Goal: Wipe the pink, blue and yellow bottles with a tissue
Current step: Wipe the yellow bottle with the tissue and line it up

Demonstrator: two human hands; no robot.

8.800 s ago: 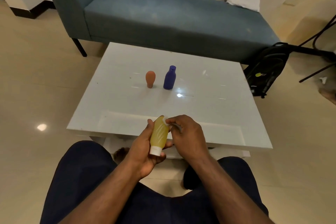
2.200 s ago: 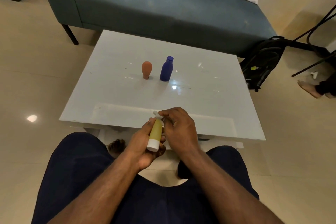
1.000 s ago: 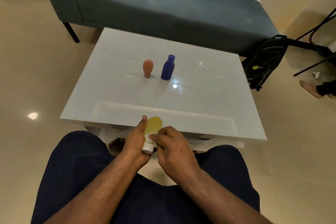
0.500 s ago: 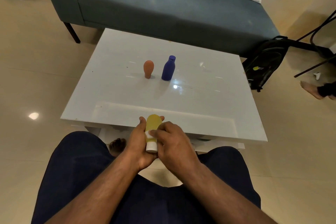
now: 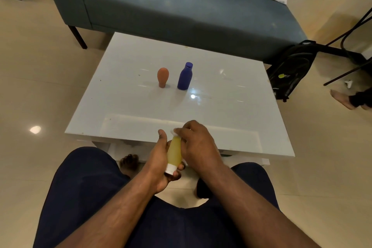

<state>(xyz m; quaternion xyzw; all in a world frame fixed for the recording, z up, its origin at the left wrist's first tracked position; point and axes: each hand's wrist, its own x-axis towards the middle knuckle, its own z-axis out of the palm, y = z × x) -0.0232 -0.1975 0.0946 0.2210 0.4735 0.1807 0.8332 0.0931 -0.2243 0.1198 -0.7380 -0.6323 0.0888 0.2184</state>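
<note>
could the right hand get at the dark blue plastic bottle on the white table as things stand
Probably yes, once freed: the right hand now pinches a white tissue against the yellow bottle, and only bare white table lies before the dark blue plastic bottle.

A low white table [image 5: 231, 110] with a glossy, reflective top stands on a beige tiled floor [image 5: 36, 90], just in front of a blue-grey sofa. 2 bottles stand upright near the middle of the top, close together but apart: a pink bottle [image 5: 162, 77] on the left, resting on its narrow end, and a blue bottle [image 5: 185, 76] on the right with its cap up. A ceiling light glints on the surface just beside the blue one
</note>
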